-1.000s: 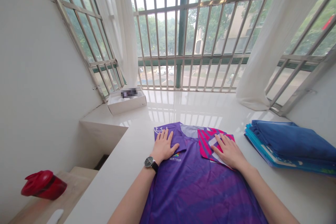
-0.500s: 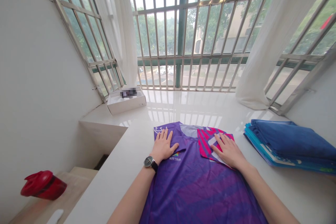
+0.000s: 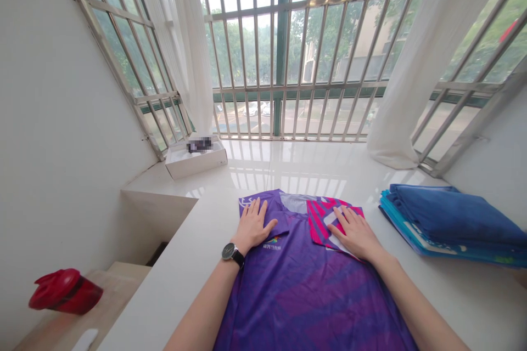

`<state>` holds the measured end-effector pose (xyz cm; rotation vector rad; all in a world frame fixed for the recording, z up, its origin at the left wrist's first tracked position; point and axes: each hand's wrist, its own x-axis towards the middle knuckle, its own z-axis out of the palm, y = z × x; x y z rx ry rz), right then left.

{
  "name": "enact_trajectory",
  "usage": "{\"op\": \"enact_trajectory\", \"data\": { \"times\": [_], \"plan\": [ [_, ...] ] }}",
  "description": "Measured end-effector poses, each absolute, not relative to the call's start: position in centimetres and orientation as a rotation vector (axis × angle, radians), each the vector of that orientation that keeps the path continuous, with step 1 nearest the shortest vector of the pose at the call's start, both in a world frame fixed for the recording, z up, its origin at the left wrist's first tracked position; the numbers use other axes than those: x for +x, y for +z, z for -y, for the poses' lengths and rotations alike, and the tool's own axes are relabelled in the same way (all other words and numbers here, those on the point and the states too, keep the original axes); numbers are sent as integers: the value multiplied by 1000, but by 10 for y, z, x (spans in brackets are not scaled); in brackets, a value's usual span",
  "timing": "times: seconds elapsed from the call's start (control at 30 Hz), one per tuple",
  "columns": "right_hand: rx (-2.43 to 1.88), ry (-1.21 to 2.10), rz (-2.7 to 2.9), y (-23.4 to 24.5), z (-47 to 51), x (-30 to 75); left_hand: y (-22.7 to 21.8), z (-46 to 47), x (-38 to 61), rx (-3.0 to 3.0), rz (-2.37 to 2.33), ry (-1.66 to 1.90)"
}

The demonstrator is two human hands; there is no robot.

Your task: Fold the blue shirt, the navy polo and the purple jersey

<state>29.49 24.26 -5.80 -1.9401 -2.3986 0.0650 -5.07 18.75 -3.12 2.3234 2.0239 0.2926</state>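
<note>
A purple T-shirt (image 3: 304,285) lies flat on the white tabletop (image 3: 173,263), its collar towards the window and both sleeves folded inward over the chest. My left hand (image 3: 254,225) rests flat with fingers spread on the folded purple sleeve at the left, just above a small printed logo. On the pink-striped sleeve at the right lies my right hand (image 3: 354,231), also flat and with its fingers apart. Neither hand grips the fabric. A black-strapped watch (image 3: 232,253) is on my left wrist. The shirt's lower end runs out of view.
To the right is a stack of folded blue clothes (image 3: 453,225). An open white box (image 3: 197,162) with a blurred dark item stands on the sill at the far left. Lower left, a red cup-like container (image 3: 66,292) is on a lower surface. Barred windows and white curtains (image 3: 395,109) are behind.
The view has shifted very slightly, so things sit a little further left. Both hands stay flat on the folded sleeves, and the shirt looks unchanged.
</note>
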Motion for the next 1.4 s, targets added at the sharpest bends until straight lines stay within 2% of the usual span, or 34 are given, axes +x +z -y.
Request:
{"op": "enact_trajectory", "data": {
  "times": [1.4],
  "plan": [
    [-1871, 21, 2420, -63, -246, 296, -35, -187, -50, 2355, -2015, 257]
  ]
}}
